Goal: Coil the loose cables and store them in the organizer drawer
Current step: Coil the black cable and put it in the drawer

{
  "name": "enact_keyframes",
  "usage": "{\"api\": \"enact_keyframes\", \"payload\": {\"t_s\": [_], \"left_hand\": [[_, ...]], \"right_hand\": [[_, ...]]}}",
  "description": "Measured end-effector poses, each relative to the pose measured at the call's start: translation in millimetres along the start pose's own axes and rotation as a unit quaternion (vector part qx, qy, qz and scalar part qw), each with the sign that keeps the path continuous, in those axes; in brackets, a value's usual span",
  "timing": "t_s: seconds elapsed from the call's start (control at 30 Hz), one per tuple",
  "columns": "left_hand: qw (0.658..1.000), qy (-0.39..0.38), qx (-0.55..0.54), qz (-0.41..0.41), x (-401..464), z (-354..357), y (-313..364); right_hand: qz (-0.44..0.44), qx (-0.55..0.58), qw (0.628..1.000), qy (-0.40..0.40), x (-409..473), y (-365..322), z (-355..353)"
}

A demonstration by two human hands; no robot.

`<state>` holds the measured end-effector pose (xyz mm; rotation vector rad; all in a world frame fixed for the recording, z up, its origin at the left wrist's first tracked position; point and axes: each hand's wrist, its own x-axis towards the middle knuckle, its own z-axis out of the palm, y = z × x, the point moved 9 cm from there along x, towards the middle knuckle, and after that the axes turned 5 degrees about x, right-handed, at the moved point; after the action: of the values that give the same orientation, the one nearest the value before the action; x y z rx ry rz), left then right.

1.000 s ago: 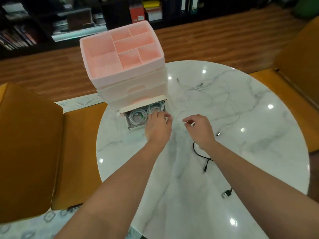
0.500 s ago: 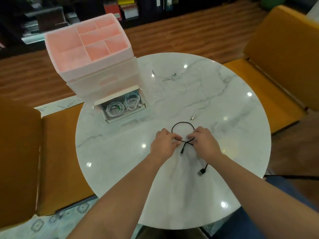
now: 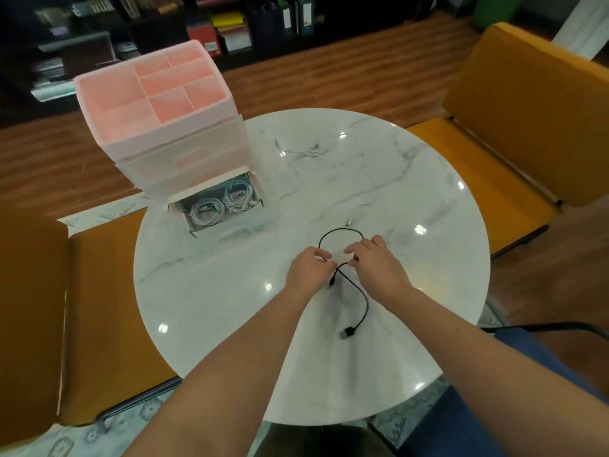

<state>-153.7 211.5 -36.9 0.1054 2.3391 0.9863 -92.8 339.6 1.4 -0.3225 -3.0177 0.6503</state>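
Both hands have opened up the loop since half a second ago: it arches wider now, and the plug end trails further toward the body. Nearest, at six o'clock, that flat black USB plug (image 3: 348, 333) lies on the round white marble-patterned table (image 3: 204, 311), glossy enough to mirror ceiling lights as bright spots. From it the thin black rubbery cable (image 3: 362, 296) curves up to the hands at the table's centre. The left hand (image 3: 308, 270) has its fingers curled, pinching the cable where it crosses itself, the small second connector dangling just below. The right hand (image 3: 377, 263) has its fingertips bent down on the loop's right side; I cannot tell whether it truly grips or only steadies the cable.

To coil well, I would judge: keep the left pinch fixed at the crossing, feed the slack tail round with the right in same-sized turns, and let the cable roll with its own curl, so no kinks form.

Further off, at one o'clock, a tangle of thin white cables (image 3: 316, 153) sprawls loose, barely showing against the marble, one metal-tipped end (image 3: 350, 221) near the black loop. At eleven o'clock the pull-out drawer (image 3: 255, 196) stands open, holding neat white cable coils (image 3: 220, 204), beneath the pale pink translucent plastic organizer (image 3: 178, 143) with its divided top tray. Orange padded chairs (image 3: 534, 120) flank the table.
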Motion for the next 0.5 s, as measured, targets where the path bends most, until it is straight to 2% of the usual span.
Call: {"api": "enact_keyframes", "payload": {"t_s": [0.07, 0.13, 0.27, 0.4, 0.5], "left_hand": [[0.997, 0.016, -0.068, -0.01, -1.8, -5.3, 4.0], [0.995, 0.037, -0.093, -0.015, -2.8, -13.8, 5.6], [0.998, 0.055, -0.025, 0.026, -2.2, -26.9, 9.1], [0.995, 0.032, 0.033, 0.09, -6.2, -31.1, 36.0], [0.992, -0.031, 0.004, 0.119, -10.7, -31.3, 55.5]], "right_hand": [[-0.006, -0.018, 1.0, 0.002, -0.1, -1.5, -8.3], [-0.014, -0.044, 0.999, 0.012, 0.3, -2.1, -19.5], [-0.03, -0.062, 0.992, 0.11, 0.9, -11.4, -55.4], [0.011, -0.047, 0.993, 0.104, 11.2, -15.0, -66.5], [0.013, -0.077, 0.993, 0.085, 20.0, -26.2, -73.3]]}}
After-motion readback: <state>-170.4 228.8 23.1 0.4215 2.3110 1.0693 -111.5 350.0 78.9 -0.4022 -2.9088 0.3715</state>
